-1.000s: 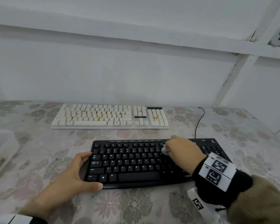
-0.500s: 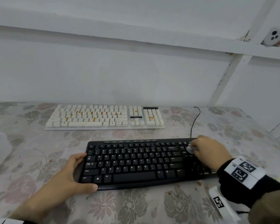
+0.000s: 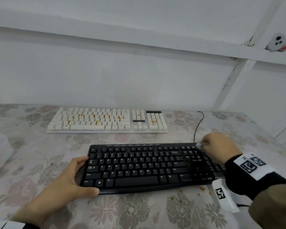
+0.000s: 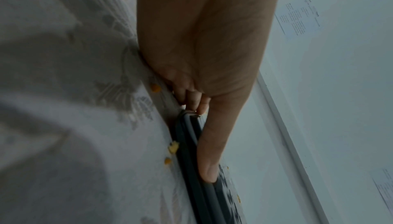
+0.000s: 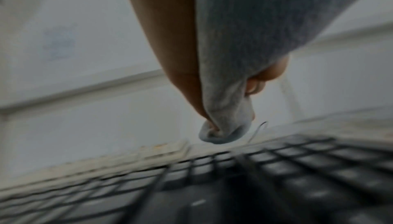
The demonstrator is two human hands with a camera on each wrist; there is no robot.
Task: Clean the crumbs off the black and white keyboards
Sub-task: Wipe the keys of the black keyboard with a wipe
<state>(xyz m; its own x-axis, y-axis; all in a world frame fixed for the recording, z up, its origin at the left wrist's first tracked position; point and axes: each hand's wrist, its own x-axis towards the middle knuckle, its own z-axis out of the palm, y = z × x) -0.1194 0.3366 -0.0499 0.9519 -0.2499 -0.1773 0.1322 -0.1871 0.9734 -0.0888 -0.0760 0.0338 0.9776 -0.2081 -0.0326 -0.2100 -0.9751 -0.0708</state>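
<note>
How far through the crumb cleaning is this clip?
Roughly halfway. The black keyboard looks nearly clear, with crumbs on the tablecloth in front of it. The right hand holds a cloth at its far right corner; the left hand grips its left end. The white keyboard carries orange crumbs, untouched.

The person's right hand [image 3: 219, 147] was bare, and just behind it a black cuff [image 3: 243, 177] carried a white band [image 3: 253, 164] printed with square black-and-white markers. A white tag [image 3: 221, 195] with another marker hung just below that cuff, and an olive-brown sleeve [image 3: 274, 210] began behind it. The left hand [image 3: 59, 189] was bare too.
</note>
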